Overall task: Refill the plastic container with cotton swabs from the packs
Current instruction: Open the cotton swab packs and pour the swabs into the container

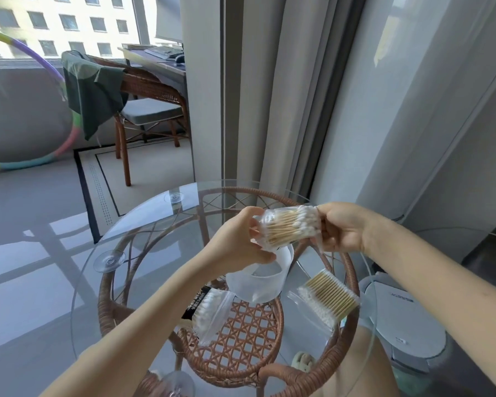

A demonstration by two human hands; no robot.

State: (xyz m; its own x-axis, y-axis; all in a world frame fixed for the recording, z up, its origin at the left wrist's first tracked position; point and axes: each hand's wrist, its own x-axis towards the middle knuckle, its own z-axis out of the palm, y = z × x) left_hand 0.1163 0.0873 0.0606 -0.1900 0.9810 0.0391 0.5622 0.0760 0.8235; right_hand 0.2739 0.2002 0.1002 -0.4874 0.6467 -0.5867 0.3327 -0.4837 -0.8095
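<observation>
Above the container (pixel 255 285), a swab pack (pixel 287 228) aloft.

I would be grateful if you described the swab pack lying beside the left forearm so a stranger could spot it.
Find the round glass table, then the frosted plastic container near its middle. The pack lies on the glass left of the container, toward the viewer. Unlike the held pack and the pack at right, it carries a black label.

Home, balcony-side room: rattan chair (pixel 152 84), glass-topped rattan table (pixel 143 224), curtains (pixel 269 96), desk (pixel 166 67) with keyboard (pixel 162 52), hula hoop (pixel 69 138), robot vacuum (pixel 407 319); apartment block (pixel 69 21) outside.
</observation>
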